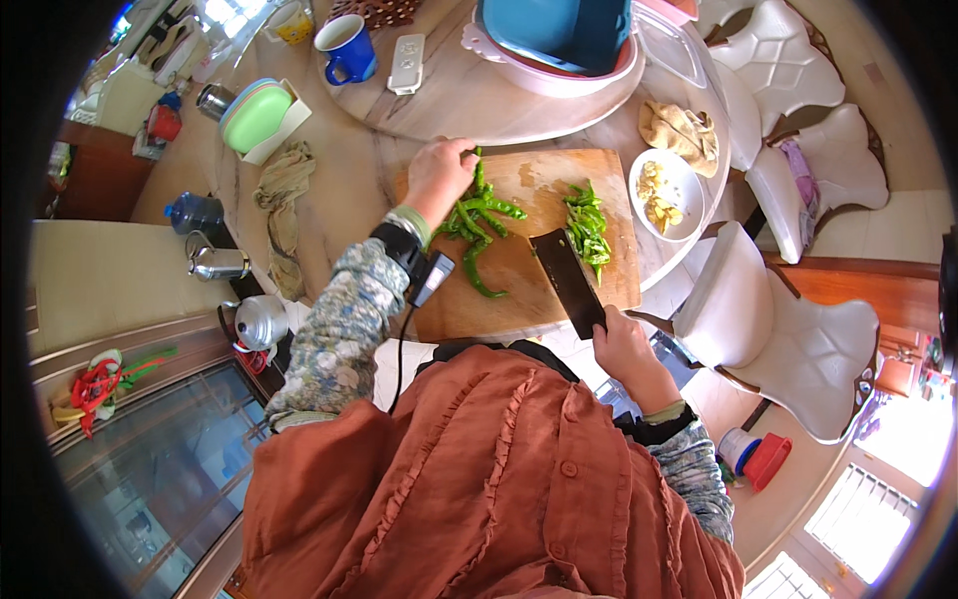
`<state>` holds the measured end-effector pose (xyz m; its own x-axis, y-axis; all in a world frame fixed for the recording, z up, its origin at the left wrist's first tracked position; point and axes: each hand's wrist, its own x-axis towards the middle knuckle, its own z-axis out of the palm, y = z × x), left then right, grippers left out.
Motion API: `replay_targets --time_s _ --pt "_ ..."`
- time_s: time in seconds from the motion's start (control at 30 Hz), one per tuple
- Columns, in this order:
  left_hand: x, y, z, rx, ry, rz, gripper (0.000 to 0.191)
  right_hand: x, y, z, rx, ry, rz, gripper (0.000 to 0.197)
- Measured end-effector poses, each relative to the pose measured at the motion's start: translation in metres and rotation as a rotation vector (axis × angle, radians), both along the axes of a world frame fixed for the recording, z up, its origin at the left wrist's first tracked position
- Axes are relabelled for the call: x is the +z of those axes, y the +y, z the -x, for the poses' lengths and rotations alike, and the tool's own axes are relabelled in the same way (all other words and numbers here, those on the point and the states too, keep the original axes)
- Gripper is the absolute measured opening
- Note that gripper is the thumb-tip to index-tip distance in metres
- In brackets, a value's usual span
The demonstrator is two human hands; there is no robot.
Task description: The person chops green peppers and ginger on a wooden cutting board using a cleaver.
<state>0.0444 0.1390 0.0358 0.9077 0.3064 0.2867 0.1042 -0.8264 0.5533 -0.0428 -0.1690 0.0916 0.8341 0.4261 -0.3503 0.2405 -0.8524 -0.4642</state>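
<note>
My left hand (443, 174) is over the far left part of a wooden cutting board (539, 299), its fingertips closed on the end of a green chili pepper (479, 171). Below and beside those fingers lies a pile of whole green chili peppers (479, 217). In my right hand (627, 348) is the handle of a cleaver (569, 281), whose dark blade rests over the board's near right part. Cut green pepper pieces (587, 228) lie in a heap just beyond the blade. A white bowl (694, 196) with chopped pale yellow pieces (658, 198) stands right of the board.
Beyond the board, a raised round marble tabletop (449, 112) bears a blue mug (359, 60), a white remote control (407, 64) and stacked basins (554, 82). Cloths lie at left (281, 217) and right (677, 135). A white chair (726, 299) stands near my right hand.
</note>
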Motion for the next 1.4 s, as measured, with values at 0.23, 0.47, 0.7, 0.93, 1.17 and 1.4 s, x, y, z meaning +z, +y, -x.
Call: replay_targets --time_s 0.23,0.47,0.7,0.93,1.17,1.4 --pt "0.005 0.016 -0.035 -0.09 0.582 -0.079 0.033 0.007 0.003 -0.007 -0.049 -0.024 0.113 0.016" --pt "-0.012 0.037 -0.047 -0.112 0.641 0.081 0.024 0.002 0.004 0.011 0.066 -0.067 0.139 0.013" --pt "0.02 0.045 -0.026 -0.046 0.227 0.329 0.032 0.01 0.0 -0.003 -0.086 -0.015 0.134 0.016" --pt "0.03 -0.04 0.048 -0.349 0.164 0.929 0.025 -0.004 -0.012 -0.01 -0.112 -0.019 0.086 0.018" --pt "-0.043 -0.096 0.069 -0.277 0.333 0.8 0.027 -0.006 -0.017 -0.012 -0.075 -0.068 -0.01 0.016" --pt "-0.025 -0.102 0.07 -0.359 0.316 0.528 0.025 0.008 -0.014 -0.005 -0.053 -0.052 0.033 0.015"
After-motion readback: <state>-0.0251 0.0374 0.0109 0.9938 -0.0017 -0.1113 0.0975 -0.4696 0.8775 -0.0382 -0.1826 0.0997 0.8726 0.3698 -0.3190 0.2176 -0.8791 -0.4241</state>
